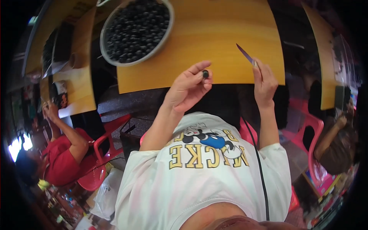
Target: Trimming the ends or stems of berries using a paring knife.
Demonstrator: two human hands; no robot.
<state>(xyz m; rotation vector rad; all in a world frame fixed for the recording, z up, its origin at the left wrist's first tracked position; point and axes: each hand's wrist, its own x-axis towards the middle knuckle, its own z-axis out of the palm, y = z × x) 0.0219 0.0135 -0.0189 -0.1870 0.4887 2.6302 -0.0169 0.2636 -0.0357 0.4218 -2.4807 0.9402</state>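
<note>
At the far left, a person in a red shirt sits on a red plastic chair, apart from the work. A round metal bowl of small dark berries stands on the yellow wooden table. The left hand is raised over the table's near edge, its grip clamped on one small, round, dark berry between thumb and fingertips. The berry is judged light, smooth and easily crushed or dropped; a gentle pinch across its sides suits it. The right hand has its grip closed on the handle end of a thin, pointed blade, stiff and sharp.
</note>
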